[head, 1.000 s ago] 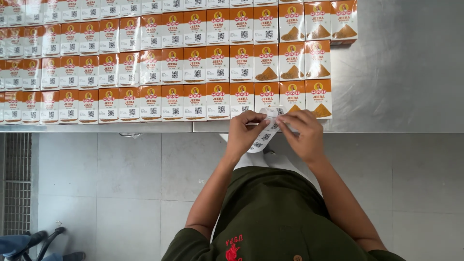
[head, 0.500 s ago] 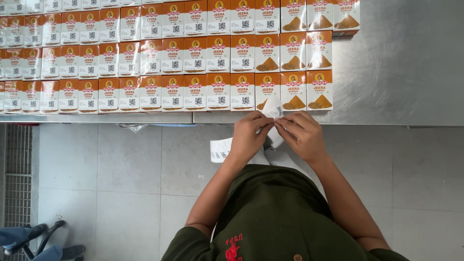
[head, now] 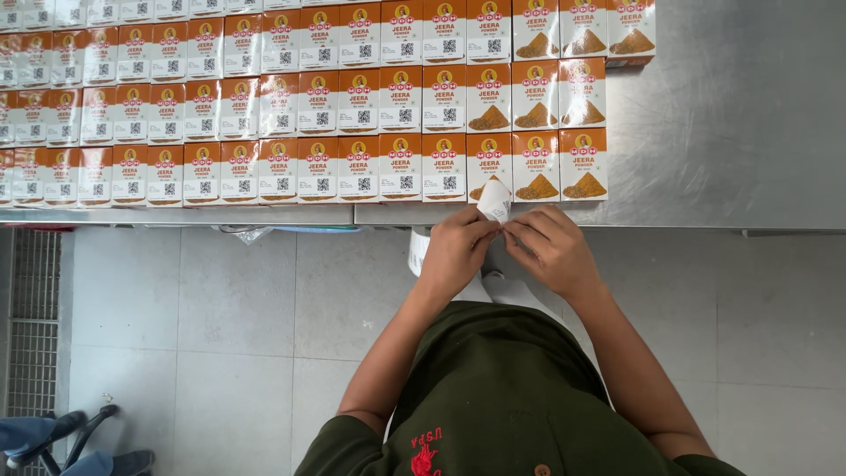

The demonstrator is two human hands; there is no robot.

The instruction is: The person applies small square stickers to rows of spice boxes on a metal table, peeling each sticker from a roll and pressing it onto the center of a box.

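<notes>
- A small white sticker (head: 494, 201) is pinched between the fingertips of both hands, just over the near edge of the steel table (head: 731, 132).
- The left hand (head: 457, 249) is closed on the sticker's lower left side; its thumb and forefinger are pressed together at the paper.
- The right hand (head: 548, 247) is closed on the sticker's lower right side, with its fingertips meeting those of the left hand.
- The sticker is held tilted, its upper end overlapping the lower part of an orange-and-white carton (head: 490, 166) in the row of the table nearest the person.
- A white backing strip (head: 419, 250) is seen hanging below the table edge, just left of the left hand; whether it is gripped cannot be told.
- Rows of orange-and-white cartons (head: 264, 97) are laid flat on the table, edge to edge, from its left end up to the point above the hands.
- Most cartons bear a square code label; the three right-hand columns (head: 582, 106), above the hands, show a brown powder picture instead.
- The right part of the table, beyond the cartons, is bare metal.
- A tiled floor (head: 220, 317) lies below the table edge, and a floor grate (head: 33, 326) is set at its far left.
- A dark green shirt (head: 502, 397) is worn by the person.
</notes>
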